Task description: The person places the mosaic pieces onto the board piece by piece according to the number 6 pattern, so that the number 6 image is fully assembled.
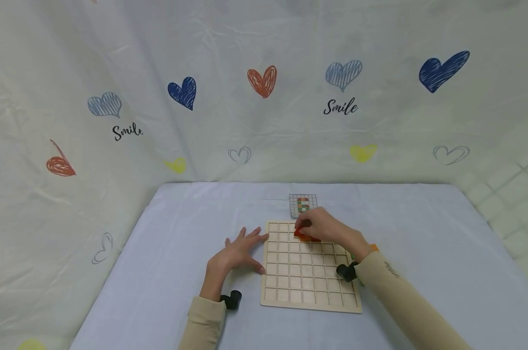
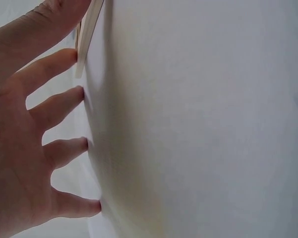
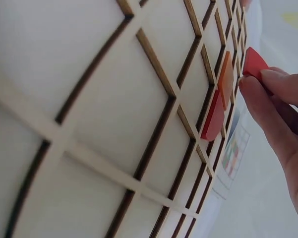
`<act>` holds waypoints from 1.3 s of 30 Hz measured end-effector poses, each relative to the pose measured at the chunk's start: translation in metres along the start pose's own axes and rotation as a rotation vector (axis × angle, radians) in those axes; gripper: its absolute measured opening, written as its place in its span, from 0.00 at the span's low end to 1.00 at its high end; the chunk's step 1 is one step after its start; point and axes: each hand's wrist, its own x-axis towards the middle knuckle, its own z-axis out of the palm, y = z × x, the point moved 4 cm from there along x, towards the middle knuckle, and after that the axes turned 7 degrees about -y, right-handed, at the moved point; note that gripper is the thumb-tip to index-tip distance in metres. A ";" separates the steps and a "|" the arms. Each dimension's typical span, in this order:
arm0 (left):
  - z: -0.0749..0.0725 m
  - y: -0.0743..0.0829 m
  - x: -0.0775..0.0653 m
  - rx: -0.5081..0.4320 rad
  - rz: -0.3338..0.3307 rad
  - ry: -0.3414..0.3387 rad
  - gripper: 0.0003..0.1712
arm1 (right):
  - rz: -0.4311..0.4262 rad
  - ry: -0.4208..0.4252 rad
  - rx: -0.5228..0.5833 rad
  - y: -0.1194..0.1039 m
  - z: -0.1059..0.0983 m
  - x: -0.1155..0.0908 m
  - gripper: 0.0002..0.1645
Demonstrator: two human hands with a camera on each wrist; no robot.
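A wooden grid board point(image 1: 309, 306) with square cells lies on the table. My left hand point(image 1: 236, 251) has its fingers spread at the board's left edge, thumb and index fingertip against the rim. In the left wrist view, the other fingertips point(image 2: 85, 144) rest on the white cloth. Over the board's far rows, my right hand point(image 1: 324, 226) pinches a red tile point(image 3: 255, 63) between thumb and fingers. Just beside it, an orange tile point(image 3: 225, 83) and another red tile point(image 3: 214, 119) sit in neighbouring cells of the grid.
Behind the board lies a card point(image 1: 293, 201) printed with a grid of coloured squares. An orange piece point(image 1: 374, 248) and a bit of green point(image 1: 352, 256) show by the right wrist, partly covered by it. A white curtain with printed hearts point(image 1: 262, 81) hangs behind the table.
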 end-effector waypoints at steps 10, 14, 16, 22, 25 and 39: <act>0.000 -0.001 -0.001 0.005 -0.003 0.005 0.54 | -0.020 -0.037 -0.006 -0.005 0.009 0.013 0.04; 0.000 -0.002 0.000 0.008 -0.002 0.007 0.54 | -0.029 -0.060 -0.021 -0.007 0.011 0.016 0.05; 0.000 -0.002 0.000 0.007 -0.002 0.008 0.54 | -0.030 -0.066 -0.028 -0.008 0.011 0.016 0.06; -0.001 -0.002 -0.001 0.008 -0.007 0.005 0.54 | -0.022 -0.088 -0.048 -0.008 0.013 0.019 0.10; -0.001 -0.001 -0.001 0.007 -0.006 0.004 0.53 | -0.036 -0.084 -0.059 -0.009 0.015 0.021 0.12; -0.001 0.000 0.001 0.024 -0.006 0.003 0.54 | -0.067 -0.061 -0.109 -0.011 0.016 0.021 0.10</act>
